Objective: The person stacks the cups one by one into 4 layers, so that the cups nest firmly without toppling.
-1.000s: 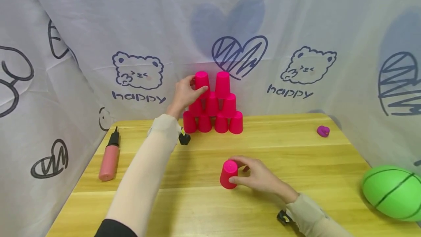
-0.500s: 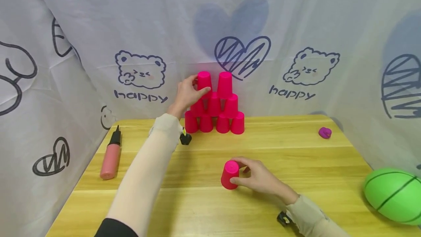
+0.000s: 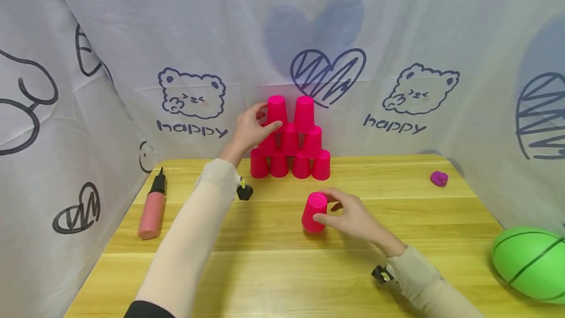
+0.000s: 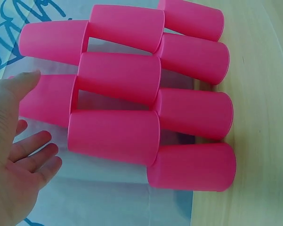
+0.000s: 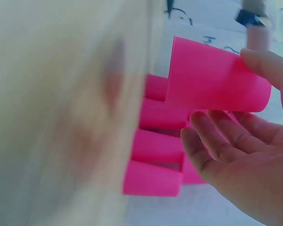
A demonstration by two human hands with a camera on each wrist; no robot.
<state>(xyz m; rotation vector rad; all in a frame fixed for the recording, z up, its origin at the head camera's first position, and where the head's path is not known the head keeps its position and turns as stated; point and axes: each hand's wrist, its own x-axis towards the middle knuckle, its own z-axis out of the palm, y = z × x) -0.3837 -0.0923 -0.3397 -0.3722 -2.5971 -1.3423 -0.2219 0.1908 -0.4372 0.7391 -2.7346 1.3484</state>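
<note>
Pink plastic cups stand upside down in a stepped pyramid near the table's back edge. Two form its top row, the top-left cup (image 3: 277, 111) and the top-right cup (image 3: 304, 113). My left hand (image 3: 250, 129) is around the top-left cup, its thumb overlapping the side; in the left wrist view its other fingers (image 4: 37, 155) spread loosely beside that cup. In front of the pyramid, my right hand (image 3: 355, 216) holds a single pink cup (image 3: 315, 212) upside down, slightly tilted, between thumb and fingers. This held cup (image 5: 216, 75) is raised off the wooden table.
A pink hand pump (image 3: 152, 207) with a black nozzle lies at the table's left side. Toward the back right sits a small purple object (image 3: 439, 178). A green ball (image 3: 529, 264) with dark lines is at the right edge. A printed white curtain (image 3: 247, 23) hangs behind.
My right hand has lifted its cup and carried it forward toward the pyramid. My left hand has shifted slightly back and down beside the top-left cup. The stacked cups keep their arrangement.
</note>
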